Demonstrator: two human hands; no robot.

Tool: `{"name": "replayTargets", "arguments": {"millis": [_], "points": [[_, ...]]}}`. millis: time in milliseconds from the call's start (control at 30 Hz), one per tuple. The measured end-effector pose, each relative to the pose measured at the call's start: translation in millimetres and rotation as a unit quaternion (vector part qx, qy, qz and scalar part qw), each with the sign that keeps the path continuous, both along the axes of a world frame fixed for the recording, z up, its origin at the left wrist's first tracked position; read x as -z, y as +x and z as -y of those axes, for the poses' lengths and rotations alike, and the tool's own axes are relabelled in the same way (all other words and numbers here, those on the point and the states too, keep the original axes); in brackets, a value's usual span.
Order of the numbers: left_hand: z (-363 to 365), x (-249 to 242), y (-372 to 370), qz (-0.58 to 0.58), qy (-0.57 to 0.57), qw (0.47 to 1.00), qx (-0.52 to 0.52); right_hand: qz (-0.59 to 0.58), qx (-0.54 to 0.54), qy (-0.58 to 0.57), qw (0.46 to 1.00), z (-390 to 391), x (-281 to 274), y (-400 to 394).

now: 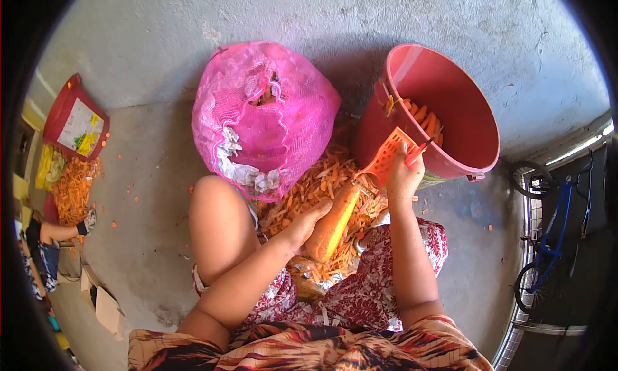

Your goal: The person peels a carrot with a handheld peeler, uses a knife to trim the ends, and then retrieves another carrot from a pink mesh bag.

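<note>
My left hand (306, 224) is closed around a large carrot (336, 226), slanted over my lap, with a bright yellow-orange peeled strip down one side. In my right hand (405, 178) is an orange plastic peeler (385, 157) with a perforated body, its head right at the carrot's upper end. A red handle with a thin dark blade (425, 147), which looks like a small knife, sticks out of the same hand. Below the carrot, a heap of carrot peelings (322, 184) covers the floor between my legs.
A pink mesh sack (302, 107) stands by the wall, beside a tall red bucket (460, 107) with carrots (425, 119) inside. Far left are another red bucket (77, 123), more peelings (76, 191), another person's leg (61, 232) and a cardboard box (106, 310). A blue bicycle (550, 249) is at right.
</note>
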State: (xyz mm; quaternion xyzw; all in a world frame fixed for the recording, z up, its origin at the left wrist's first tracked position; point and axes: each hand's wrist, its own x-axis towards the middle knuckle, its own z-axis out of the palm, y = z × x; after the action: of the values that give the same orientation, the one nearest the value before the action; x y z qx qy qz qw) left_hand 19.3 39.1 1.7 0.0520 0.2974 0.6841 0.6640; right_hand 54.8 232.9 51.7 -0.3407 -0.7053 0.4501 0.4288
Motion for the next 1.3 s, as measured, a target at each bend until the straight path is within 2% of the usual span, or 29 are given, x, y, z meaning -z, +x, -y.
{"name": "replayTargets", "arguments": {"millis": [167,233,300,333,367,433,500,533,567,633,667,767,867,967,1000,1100,1167,1233,1300], "points": [[-0.7,-4.3,-0.7,-0.017,-0.023,1.000,-0.009,-0.019,0.019,-0.002,1.000,0.3,5.6,-4.8],[-0.1,-1.1,-1.9,-0.006,0.002,1.000,0.002,-0.020,0.031,0.000,0.999,-6.4,8.0,-5.7],[2.7,-4.2,-0.9,-0.017,0.016,1.000,0.019,-0.071,0.092,0.023,0.993,-31.8,13.9,-4.4],[8.3,-11.4,0.5,-0.034,0.018,0.999,0.031,-0.110,0.125,-0.087,0.982,-44.6,13.1,-4.0],[11.7,-14.8,1.6,-0.053,0.019,0.997,0.043,-0.156,0.107,-0.129,0.973,-51.9,13.7,-1.3],[9.3,-0.6,2.8,-0.039,-0.008,0.999,0.021,-0.074,0.040,-0.094,0.992,-40.2,8.4,2.1],[4.7,4.8,1.5,0.005,-0.038,0.999,-0.010,-0.020,-0.055,-0.042,0.997,-17.4,27.7,-2.6],[4.7,0.2,0.1,0.025,-0.026,0.999,-0.028,0.056,-0.074,-0.074,0.993,5.2,8.5,-1.9],[4.5,-3.1,-1.4,0.025,-0.028,0.998,-0.043,0.009,-0.109,-0.064,0.992,5.4,21.9,-4.1],[3.0,-9.1,-2.7,0.023,-0.032,0.997,-0.071,-0.045,-0.137,-0.155,0.977,12.3,22.7,-8.0],[2.7,-12.5,-1.9,0.021,-0.062,0.994,-0.083,-0.018,-0.135,-0.143,0.980,11.2,24.2,-7.2],[2.7,-4.5,-3.0,0.022,-0.062,0.995,-0.071,-0.025,-0.187,-0.223,0.956,26.3,12.5,-2.9],[2.5,4.4,-6.7,0.080,-0.040,0.993,-0.082,-0.010,-0.212,-0.242,0.947,40.3,3.7,0.0],[-0.3,6.0,-11.3,0.063,-0.038,0.990,-0.120,-0.010,-0.233,-0.266,0.935,45.2,5.6,1.7],[-1.2,4.2,-13.2,0.061,0.000,0.991,-0.121,-0.007,-0.242,-0.276,0.930,46.7,6.6,1.3],[-6.1,-12.1,-9.8,0.107,-0.069,0.969,-0.213,-0.025,-0.311,-0.233,0.921,57.7,12.1,4.0],[-5.4,-3.4,-12.3,0.101,-0.039,0.974,-0.201,-0.007,-0.347,-0.228,0.910,64.8,13.1,8.2],[-3.9,4.1,-12.2,0.086,-0.010,0.978,-0.188,0.031,-0.355,-0.141,0.924,71.4,7.0,9.4],[-3.7,1.5,-9.0,0.058,-0.035,0.981,-0.184,0.039,-0.332,-0.102,0.937,71.9,14.6,7.3]]}}
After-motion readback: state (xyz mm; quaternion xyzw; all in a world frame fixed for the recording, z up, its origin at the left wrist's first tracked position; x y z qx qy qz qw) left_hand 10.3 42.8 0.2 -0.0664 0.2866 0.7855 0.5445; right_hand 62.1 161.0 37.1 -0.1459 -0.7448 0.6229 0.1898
